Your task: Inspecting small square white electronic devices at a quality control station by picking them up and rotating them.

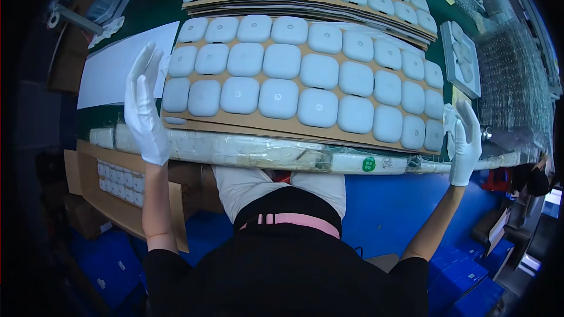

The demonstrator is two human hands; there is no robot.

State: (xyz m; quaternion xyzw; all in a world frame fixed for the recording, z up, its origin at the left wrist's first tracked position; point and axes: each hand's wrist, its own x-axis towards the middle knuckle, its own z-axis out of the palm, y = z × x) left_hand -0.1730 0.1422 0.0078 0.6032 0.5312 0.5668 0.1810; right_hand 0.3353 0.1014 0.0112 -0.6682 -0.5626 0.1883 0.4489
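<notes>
Several rounded-square white plastic cases (278, 98) lie in rows on a brown cardboard sheet (258, 127) before me. My left hand (145, 111), in a white glove, is upright at the sheet's left end. Its fingers are stretched out and pressed near one another, with nothing seen in them. At the right end my right hand (465, 144), also gloved in white, has its fingers apart and pointing up. Whether either palm touches the sheet's edge, I cannot tell. A thin white piece (175, 120) sits at the sheet's near left corner.
Behind lies a stack of cardboard sheets (305, 9) topped with more cases. White paper (108, 76) is at left on the green table. A white tray (461, 61) and bubble wrap (511, 76) are at right. An open carton (120, 208) holding white cases stands below left.
</notes>
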